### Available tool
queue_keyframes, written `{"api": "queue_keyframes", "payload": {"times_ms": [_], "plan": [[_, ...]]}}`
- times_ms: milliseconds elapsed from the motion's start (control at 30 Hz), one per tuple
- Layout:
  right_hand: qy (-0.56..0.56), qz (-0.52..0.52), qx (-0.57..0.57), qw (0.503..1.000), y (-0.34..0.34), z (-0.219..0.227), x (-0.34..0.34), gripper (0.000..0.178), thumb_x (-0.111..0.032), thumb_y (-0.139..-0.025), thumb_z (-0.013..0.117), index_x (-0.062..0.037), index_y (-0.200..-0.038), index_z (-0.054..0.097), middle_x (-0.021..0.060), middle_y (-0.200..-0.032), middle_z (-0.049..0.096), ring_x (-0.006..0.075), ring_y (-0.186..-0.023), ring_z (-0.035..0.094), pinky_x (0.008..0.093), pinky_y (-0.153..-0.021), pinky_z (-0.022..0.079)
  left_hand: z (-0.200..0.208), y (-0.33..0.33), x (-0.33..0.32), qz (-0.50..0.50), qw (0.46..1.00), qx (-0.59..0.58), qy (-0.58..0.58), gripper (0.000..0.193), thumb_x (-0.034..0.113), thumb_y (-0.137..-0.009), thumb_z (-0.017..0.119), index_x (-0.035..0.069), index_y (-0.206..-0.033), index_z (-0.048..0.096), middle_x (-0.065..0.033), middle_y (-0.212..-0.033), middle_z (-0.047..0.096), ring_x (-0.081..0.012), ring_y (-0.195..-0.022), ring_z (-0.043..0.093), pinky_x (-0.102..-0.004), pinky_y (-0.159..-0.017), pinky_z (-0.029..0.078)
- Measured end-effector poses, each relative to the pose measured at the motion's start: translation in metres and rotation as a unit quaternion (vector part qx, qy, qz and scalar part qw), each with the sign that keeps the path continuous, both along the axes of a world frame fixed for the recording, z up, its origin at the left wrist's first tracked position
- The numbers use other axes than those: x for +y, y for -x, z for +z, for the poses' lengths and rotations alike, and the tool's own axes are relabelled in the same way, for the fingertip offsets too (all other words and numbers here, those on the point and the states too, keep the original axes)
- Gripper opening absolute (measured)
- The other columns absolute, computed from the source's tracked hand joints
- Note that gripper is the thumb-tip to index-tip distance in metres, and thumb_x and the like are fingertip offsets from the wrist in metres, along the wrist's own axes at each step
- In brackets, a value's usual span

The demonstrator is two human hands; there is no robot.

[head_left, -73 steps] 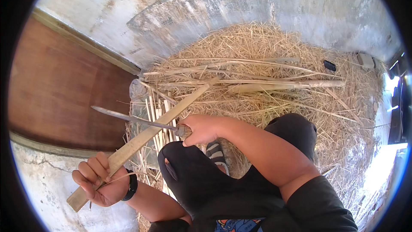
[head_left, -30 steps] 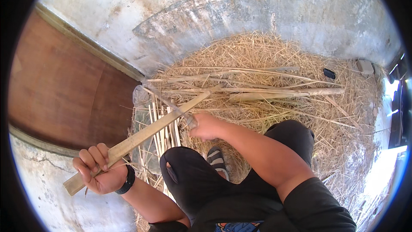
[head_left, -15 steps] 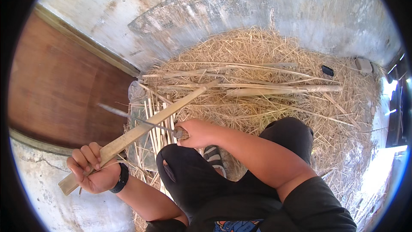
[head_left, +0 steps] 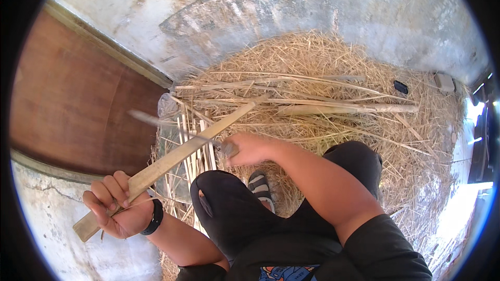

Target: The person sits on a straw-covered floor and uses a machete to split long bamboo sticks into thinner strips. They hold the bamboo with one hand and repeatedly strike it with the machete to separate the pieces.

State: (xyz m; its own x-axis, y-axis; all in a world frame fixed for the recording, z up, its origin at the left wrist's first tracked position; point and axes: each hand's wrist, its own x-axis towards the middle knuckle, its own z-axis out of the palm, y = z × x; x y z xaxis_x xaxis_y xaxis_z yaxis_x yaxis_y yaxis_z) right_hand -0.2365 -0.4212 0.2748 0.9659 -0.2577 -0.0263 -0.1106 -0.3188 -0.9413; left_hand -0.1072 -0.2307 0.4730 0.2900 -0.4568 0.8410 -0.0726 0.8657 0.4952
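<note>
Left hand curled firmly round the near end of a flat bamboo strip, which slants up and rightward over the straw. Right hand closed on the handle of a long knife; blade blurred, crossing the strip, contact uncertain. For clean shaving, I'd judge: blade at a low angle, light even strokes, strip braced against twisting, edge directed clear of the left fingers and the nearby knee.
</note>
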Motion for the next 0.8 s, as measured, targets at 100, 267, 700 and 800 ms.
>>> {"api": "queue_keyframes", "payload": {"times_ms": [100, 267, 700, 800], "plan": [[-0.131, -0.031, 0.147, 0.98, 0.014, 0.018, -0.016, 0.054, -0.033, -0.082, 0.075, 0.0024, -0.121, 0.06, 0.0188, -0.096, 0.071, 0.0321, -0.091, 0.068, 0.0439, -0.083, 0.053, 0.002, 0.001, 0.003, -0.004, 1.0, -0.014, -0.016, 0.032, 0.018, -0.1, 0.05, 0.016, -0.072, 0.034, 0.0026, -0.068, 0.033, -0.0096, -0.054, 0.031, -0.0277, -0.057, 0.027], [-0.003, 0.065, -0.019, 0.998, 0.014, 0.047, 0.018, 0.061, -0.034, -0.083, 0.074, 0.0013, -0.13, 0.057, 0.026, -0.119, 0.065, 0.0374, -0.114, 0.062, 0.0426, -0.099, 0.048, 0.0, 0.0, 0.008, -0.01, 1.0, -0.01, -0.007, 0.032, 0.018, -0.1, 0.05, 0.017, -0.072, 0.033, 0.0026, -0.067, 0.032, -0.0103, -0.055, 0.032, -0.0292, -0.058, 0.028], [-0.007, -0.024, -0.047, 0.999, 0.009, 0.005, -0.005, 0.041, -0.026, -0.084, 0.076, -0.0007, -0.113, 0.062, 0.0097, -0.087, 0.066, 0.0166, -0.061, 0.063, 0.032, -0.056, 0.052, 0.0, 0.0, -0.008, 0.127, 0.991, 0.004, 0.038, 0.016, 0.025, -0.097, 0.055, 0.015, -0.084, 0.051, -0.0016, -0.1, 0.052, -0.0234, -0.104, 0.05, -0.0392, -0.084, 0.039], [-0.128, -0.031, 0.085, 0.988, 0.01, 0.016, -0.012, 0.038, -0.027, -0.085, 0.076, -0.0021, -0.109, 0.062, 0.0064, -0.079, 0.065, 0.0149, -0.059, 0.061, 0.0312, -0.056, 0.05, 0.003, 0.004, -0.01, 0.151, 0.988, 0.016, 0.041, 0.017, 0.025, -0.097, 0.053, 0.016, -0.082, 0.054, -0.0018, -0.104, 0.055, -0.0231, -0.114, 0.05, -0.0429, -0.092, 0.04]]}}
